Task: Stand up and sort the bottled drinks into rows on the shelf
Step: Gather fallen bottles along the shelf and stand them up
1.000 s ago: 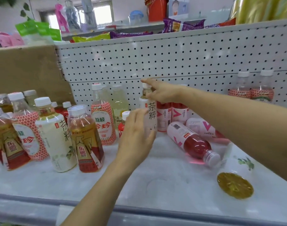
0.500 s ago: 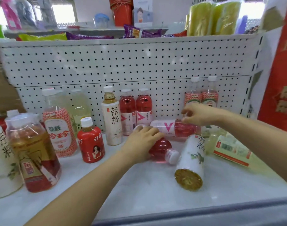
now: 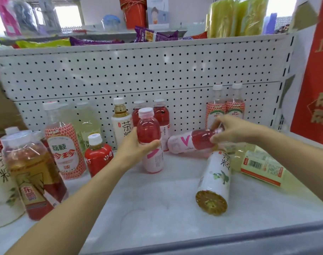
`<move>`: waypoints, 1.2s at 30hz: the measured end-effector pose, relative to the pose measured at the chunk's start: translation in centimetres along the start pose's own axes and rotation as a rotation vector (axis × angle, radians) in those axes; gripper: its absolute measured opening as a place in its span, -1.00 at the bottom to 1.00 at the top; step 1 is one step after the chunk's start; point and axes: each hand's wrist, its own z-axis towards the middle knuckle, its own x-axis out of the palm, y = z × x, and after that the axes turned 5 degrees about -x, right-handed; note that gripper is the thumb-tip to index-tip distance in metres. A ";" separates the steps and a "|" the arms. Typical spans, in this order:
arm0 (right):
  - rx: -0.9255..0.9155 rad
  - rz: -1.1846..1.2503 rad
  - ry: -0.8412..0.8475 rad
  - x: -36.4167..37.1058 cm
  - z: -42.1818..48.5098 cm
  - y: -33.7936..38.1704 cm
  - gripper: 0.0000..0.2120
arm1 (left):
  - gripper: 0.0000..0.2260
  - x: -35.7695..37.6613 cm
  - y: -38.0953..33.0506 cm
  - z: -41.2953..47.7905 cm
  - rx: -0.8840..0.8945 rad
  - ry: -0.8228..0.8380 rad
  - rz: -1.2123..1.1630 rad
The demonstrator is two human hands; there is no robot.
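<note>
My left hand (image 3: 134, 146) grips a pink drink bottle (image 3: 150, 137) and holds it upright on the white shelf (image 3: 157, 203). My right hand (image 3: 228, 129) is closed on the neck end of a second pink bottle (image 3: 190, 142), which lies on its side. Two more pink bottles (image 3: 161, 115) stand at the pegboard behind them, next to an upright white tea bottle (image 3: 121, 120). Another white tea bottle (image 3: 215, 179) lies on its side, bottom toward me. A pale yellow bottle (image 3: 261, 168) lies at the right.
Two red-patterned bottles (image 3: 225, 107) stand at the back right. On the left stand a large red-patterned bottle (image 3: 65, 144), a small red bottle (image 3: 98, 157), an amber bottle (image 3: 32, 173) and pale green bottles (image 3: 87, 122). Snack packs sit on the upper shelf (image 3: 138, 46).
My left hand has lifted the fallen pink bottle from its side to upright. My right hand has closed on the other lying pink bottle's neck. The view has shifted rightward.
</note>
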 end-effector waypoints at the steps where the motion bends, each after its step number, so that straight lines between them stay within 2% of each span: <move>1: -0.025 -0.044 -0.063 -0.5 0.1 0.7 -0.73 | -0.53 0.1 -0.1 0.0 -0.011 -0.003 0.000; 3: -0.082 -0.051 -0.177 -1.2 0.7 2.3 -0.73 | -0.52 0.3 -0.2 0.0 -0.042 -0.008 -0.001; 6: -0.179 0.244 -0.267 -0.9 1.9 4.7 -0.70 | -0.52 0.5 -0.4 -0.4 -0.086 -0.005 -0.018; 9: -0.227 0.264 -0.262 -0.1 3.5 6.5 -0.68 | -0.54 0.6 -0.9 -1.7 -0.107 0.003 -0.087; 13: -0.220 0.218 -0.234 0.8 4.4 7.6 -0.55 | -0.37 0.3 -0.6 -4.7 -0.091 -0.047 -0.174; 17: -0.192 0.280 -0.178 1.5 3.5 7.0 -0.45 | -0.33 0.1 -0.5 -7.6 0.016 -0.096 -0.007; 20: -0.149 0.353 -0.166 2.0 1.9 5.9 -0.35 | -0.38 0.6 -1.8 -8.5 0.125 -0.011 0.077; 23: -0.136 0.408 -0.174 3.3 -1.0 4.8 -0.36 | -0.41 2.0 -3.5 -8.6 0.167 0.134 0.099; 25: -0.154 0.363 -0.151 4.0 -3.3 3.5 -0.43 | -0.37 3.6 -4.7 -8.3 0.148 0.218 0.116; 29: -0.108 0.074 -0.088 2.5 -7.5 -1.9 -0.46 | -0.38 6.8 -7.1 -7.0 0.036 0.360 0.259; 32: 0.052 -0.108 0.015 0.1 -9.8 -6.5 -0.37 | -0.46 8.6 -8.4 -5.7 -0.052 0.407 0.442; 36: 0.117 -0.237 0.082 -1.5 -12.7 -9.3 -0.18 | -0.36 10.8 -9.8 -5.4 -0.119 0.377 0.621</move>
